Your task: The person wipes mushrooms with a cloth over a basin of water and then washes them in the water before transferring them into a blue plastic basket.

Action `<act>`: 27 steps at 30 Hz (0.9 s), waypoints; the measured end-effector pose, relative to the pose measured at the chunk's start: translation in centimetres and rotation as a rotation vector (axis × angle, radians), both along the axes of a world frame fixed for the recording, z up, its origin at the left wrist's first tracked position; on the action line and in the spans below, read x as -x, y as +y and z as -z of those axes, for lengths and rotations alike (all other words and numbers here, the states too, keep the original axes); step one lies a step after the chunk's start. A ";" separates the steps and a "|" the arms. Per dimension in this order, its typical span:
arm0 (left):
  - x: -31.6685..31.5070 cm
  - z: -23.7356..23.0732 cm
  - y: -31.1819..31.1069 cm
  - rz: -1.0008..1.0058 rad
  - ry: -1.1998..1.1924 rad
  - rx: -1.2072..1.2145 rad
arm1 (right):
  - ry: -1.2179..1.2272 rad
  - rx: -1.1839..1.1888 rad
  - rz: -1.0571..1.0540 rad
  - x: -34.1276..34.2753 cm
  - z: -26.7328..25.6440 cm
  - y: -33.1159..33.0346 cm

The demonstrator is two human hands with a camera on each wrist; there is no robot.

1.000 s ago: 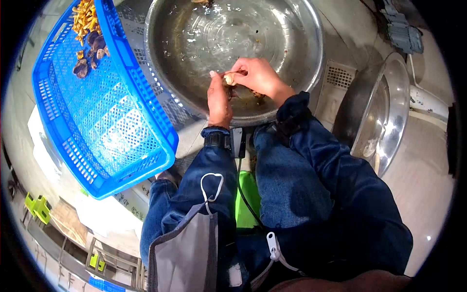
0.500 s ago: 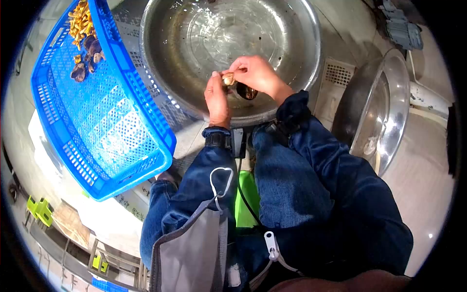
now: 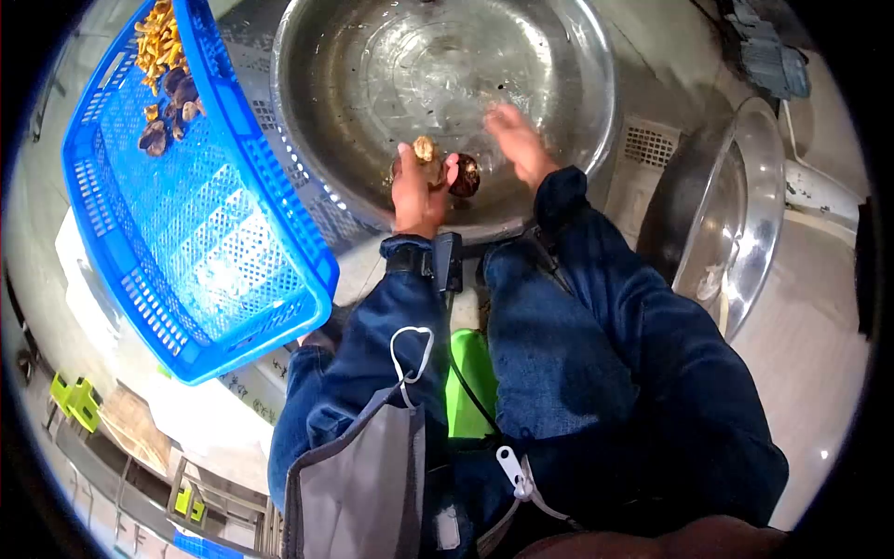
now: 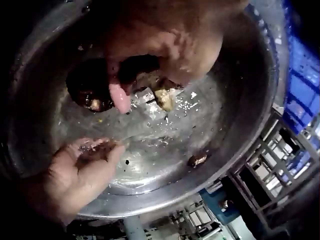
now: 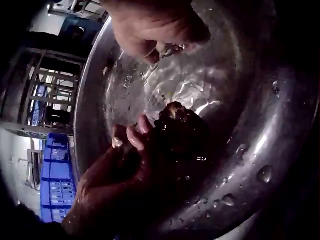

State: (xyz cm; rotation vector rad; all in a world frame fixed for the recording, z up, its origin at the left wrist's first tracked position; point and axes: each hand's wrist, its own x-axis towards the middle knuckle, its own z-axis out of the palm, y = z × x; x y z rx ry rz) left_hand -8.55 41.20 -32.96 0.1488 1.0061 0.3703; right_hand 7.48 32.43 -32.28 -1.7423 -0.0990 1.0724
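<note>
In the head view, my left hand (image 3: 416, 193) is over the near side of the metal basin (image 3: 291, 112). It holds a mushroom whose pale yellowish stem end (image 3: 425, 148) pokes out past the fingers. A dark wet mushroom cap (image 3: 465, 175) with a light stub lies right beside that hand, seen large in the left wrist view. My right hand (image 3: 521, 142), blurred in the head view, is apart from the left, low over the water. Its fingers look loosely bent, with wet glints around the fingertips in the right wrist view.
A blue perforated basket (image 3: 191, 224) stands left of the basin, with yellow mushrooms (image 3: 160, 42) and several dark caps (image 3: 154, 138) at its far end. Another metal basin (image 3: 756, 200) leans at the right. A small brown piece (image 4: 198, 159) lies inside the main basin.
My right hand has let go of the pale-stemmed mushroom and moved right, away from the left hand. The mushroom stays in my left hand, and the dark cap shows beside it.
</note>
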 end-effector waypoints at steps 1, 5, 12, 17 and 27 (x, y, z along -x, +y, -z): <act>-0.3 0.6 0.0 0.006 -0.009 0.020 | 0.248 -0.073 -0.012 0.2 -0.2 -0.1; 0.2 1.5 1.0 0.173 -0.253 0.323 | 0.328 -0.320 -0.310 1.9 -3.2 2.1; -0.1 -1.6 1.5 0.276 -0.327 0.354 | -0.362 0.083 -0.577 1.4 -3.3 2.3; 0.4 -0.4 1.2 0.142 -0.388 0.354 | -0.355 0.116 -0.656 0.5 -6.0 2.6; 1.2 1.1 1.8 0.163 -0.381 0.431 | -0.265 0.005 -0.775 -0.2 -7.1 2.2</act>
